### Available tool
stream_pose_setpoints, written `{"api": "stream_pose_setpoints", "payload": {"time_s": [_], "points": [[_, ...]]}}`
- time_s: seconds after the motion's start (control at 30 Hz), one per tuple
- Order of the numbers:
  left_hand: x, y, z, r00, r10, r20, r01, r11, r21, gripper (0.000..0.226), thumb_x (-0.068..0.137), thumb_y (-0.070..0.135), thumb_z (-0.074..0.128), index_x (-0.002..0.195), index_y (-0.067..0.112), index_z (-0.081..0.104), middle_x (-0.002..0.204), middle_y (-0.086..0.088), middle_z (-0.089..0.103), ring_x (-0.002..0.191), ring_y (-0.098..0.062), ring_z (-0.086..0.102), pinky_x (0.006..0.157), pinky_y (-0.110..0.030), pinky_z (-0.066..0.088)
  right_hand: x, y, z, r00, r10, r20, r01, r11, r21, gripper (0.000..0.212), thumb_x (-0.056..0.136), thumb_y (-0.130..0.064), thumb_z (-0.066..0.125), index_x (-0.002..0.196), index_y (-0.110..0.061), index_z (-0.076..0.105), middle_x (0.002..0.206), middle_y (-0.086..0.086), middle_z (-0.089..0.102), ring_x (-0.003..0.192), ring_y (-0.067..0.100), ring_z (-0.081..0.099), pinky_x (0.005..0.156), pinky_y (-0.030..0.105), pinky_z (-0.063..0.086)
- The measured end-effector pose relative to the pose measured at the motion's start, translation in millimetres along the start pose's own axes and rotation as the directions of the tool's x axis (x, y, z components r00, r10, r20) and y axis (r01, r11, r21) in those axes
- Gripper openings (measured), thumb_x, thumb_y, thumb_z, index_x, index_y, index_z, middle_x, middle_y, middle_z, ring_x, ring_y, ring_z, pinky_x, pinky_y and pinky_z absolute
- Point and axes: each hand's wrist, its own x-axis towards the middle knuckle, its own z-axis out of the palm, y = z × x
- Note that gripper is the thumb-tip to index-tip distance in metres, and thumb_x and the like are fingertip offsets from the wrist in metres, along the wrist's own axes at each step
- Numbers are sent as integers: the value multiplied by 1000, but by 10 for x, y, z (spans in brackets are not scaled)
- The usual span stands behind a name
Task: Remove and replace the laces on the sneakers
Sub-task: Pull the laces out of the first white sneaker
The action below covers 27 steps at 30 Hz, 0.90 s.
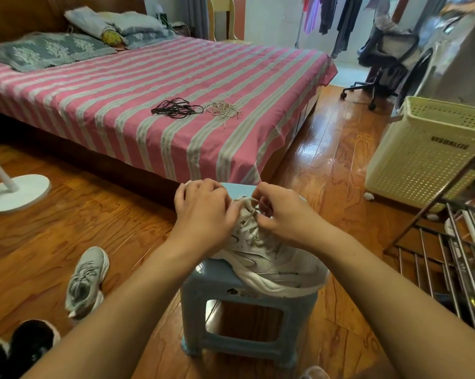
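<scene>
A white sneaker [280,263] lies on a light blue plastic stool [231,285], its toe toward me. My left hand [203,212] grips the sneaker's collar and tongue, fingers curled over them. At the top eyelets my right hand [283,214] pinches the white lace [248,212]. The second sneaker [87,280], grey-white and laced, lies on the wooden floor to the left. On the striped bed [121,105] lie a bundle of black laces [176,108] and a bundle of cream laces [224,109].
A cream perforated laundry basket [422,154] stands at the right, with a metal rack [449,255] in front of it. A white fan base [14,192] sits at the left. Black fluffy slippers [20,348] lie at the bottom left. An office chair [381,61] stands at the back.
</scene>
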Motion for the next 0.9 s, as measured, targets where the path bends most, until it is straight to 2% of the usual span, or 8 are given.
{"api": "stream_pose_setpoints", "payload": {"time_s": [0.1, 0.2, 0.33, 0.57, 0.63, 0.73, 0.8, 0.9], "points": [[11, -40, -143, 959, -116, 260, 195, 933, -304, 34, 70, 43, 66, 53, 14, 62, 103, 18, 62, 116, -17, 53, 107, -47, 41, -17, -6, 16, 998, 57, 13, -56, 998, -19, 19, 85, -22, 69, 97, -27, 54, 76, -9, 58, 73, 7, 54, 62, 23, 39], [13, -51, -216, 970, -209, 125, 242, 882, -405, 26, 64, 43, 66, 60, 18, 68, 102, 17, 62, 106, -16, 60, 97, -43, 50, -16, -16, 33, 996, 85, 15, -84, 994, -63, 22, 84, -24, 69, 96, -30, 50, 77, -10, 56, 78, 12, 53, 61, 21, 36], [14, -116, -250, 902, -314, -295, 262, 943, -203, 13, 83, 29, 68, 79, 28, 56, 100, 6, 53, 101, -23, 52, 92, -46, 42, -1, -46, 46, 995, 97, 21, -96, 995, -35, 21, 83, -21, 68, 98, -27, 55, 80, -10, 60, 82, 12, 57, 63, 17, 39], [39, -325, -364, 985, -117, -124, 119, 993, 13, 29, 87, 28, 71, 112, 28, 56, 96, 7, 62, 97, -23, 55, 87, -44, 42, -23, -40, 11, 998, 63, 19, -63, 998, -14, 11, 89, -22, 66, 82, -26, 58, 71, -11, 57, 67, 4, 52, 62, 25, 39], [-15, -304, -366, 977, -59, -203, 73, 995, 62, 25, 91, 37, 68, 110, 26, 56, 92, 4, 66, 92, -25, 58, 85, -44, 45, -9, -85, -88, 997, 80, -8, -76, 971, 225, 14, 93, -23, 67, 79, -18, 64, 68, -10, 58, 61, 1, 51, 60, 18, 39], [10, -212, -332, 978, -151, -146, 110, 960, -258, 19, 92, 32, 70, 106, 29, 57, 93, 4, 68, 89, -22, 64, 80, -43, 55, 91, -212, -160, 995, 96, -14, -70, 816, 574, 16, 94, -26, 67, 97, -11, 72, 80, 2, 63, 71, 10, 57, 68, 24, 47], [54, -118, -308, 976, -207, -73, 148, 864, -481, 23, 90, 25, 74, 107, 29, 58, 90, 5, 65, 86, -15, 66, 77, -37, 56, 193, -279, -57, 999, -40, -3, 39, 931, 362, 13, 90, -27, 73, 102, -22, 74, 84, -7, 61, 74, 6, 54, 74, 24, 46], [61, -108, -312, 982, -178, -56, 134, 881, -455, 32, 89, 20, 72, 115, 28, 55, 82, 6, 63, 78, -12, 64, 75, -38, 55, 396, -278, 125, 999, -15, -47, 22, 989, 146, 6, 86, -21, 74, 89, -17, 76, 84, -3, 65, 79, 12, 58, 76, 32, 46]]}}
